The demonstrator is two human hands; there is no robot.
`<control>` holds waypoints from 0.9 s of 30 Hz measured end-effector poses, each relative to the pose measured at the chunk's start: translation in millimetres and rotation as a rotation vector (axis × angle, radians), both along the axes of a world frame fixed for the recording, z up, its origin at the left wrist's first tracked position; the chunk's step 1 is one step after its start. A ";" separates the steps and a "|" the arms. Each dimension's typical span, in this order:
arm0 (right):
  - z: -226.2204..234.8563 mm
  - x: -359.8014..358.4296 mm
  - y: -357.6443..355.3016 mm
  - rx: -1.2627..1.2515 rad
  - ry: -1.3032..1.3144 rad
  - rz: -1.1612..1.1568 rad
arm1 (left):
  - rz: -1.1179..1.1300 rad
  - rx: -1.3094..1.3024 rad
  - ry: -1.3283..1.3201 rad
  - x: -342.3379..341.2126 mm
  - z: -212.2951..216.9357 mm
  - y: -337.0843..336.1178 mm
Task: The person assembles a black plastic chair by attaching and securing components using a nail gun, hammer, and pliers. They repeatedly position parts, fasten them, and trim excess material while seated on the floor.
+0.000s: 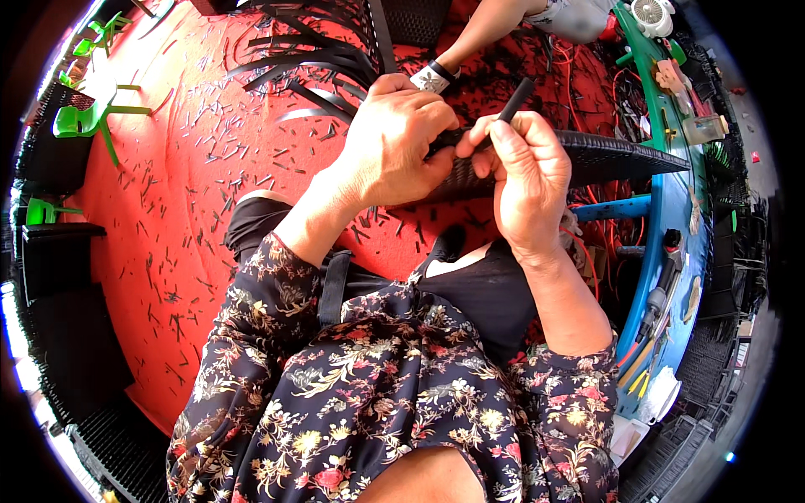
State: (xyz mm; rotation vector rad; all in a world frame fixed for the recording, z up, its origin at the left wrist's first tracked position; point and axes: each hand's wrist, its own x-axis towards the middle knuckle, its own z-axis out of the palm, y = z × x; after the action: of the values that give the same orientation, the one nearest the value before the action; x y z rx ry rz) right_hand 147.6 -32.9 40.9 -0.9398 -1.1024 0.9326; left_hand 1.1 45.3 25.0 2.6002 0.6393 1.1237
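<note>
Above the red floor (pixel 130 218), a straight, narrow black strip (pixel 516 99) slants.

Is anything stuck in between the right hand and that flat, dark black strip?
No, nothing that I can see. The right hand pinches the flat, dark black strip directly, and the strip's upper end pokes out freely. The left hand is close by, but not between them.
</note>
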 end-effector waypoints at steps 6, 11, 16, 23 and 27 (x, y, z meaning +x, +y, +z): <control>8.2 4.8 -4.1 -0.049 0.052 0.028 | 0.025 0.049 -0.045 3.2 -6.0 1.4; 18.1 8.4 -7.1 -0.084 0.054 0.054 | 0.024 0.058 -0.078 4.7 -7.6 -0.5; 29.0 4.4 9.0 -0.102 -0.086 0.027 | 0.011 0.065 -0.078 3.3 -7.3 -3.1; 35.2 5.3 46.9 -0.208 -0.102 0.093 | 0.038 0.098 -0.102 5.7 -8.2 -2.2; 32.4 7.4 60.1 -0.276 -0.204 0.110 | 0.044 0.099 -0.101 3.1 -8.9 -4.5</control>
State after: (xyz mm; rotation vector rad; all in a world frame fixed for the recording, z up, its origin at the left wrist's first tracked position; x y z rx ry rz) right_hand 155.0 27.2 73.3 -1.2307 -1.2267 1.1172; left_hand 4.2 40.8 16.1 2.6022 0.6363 1.3232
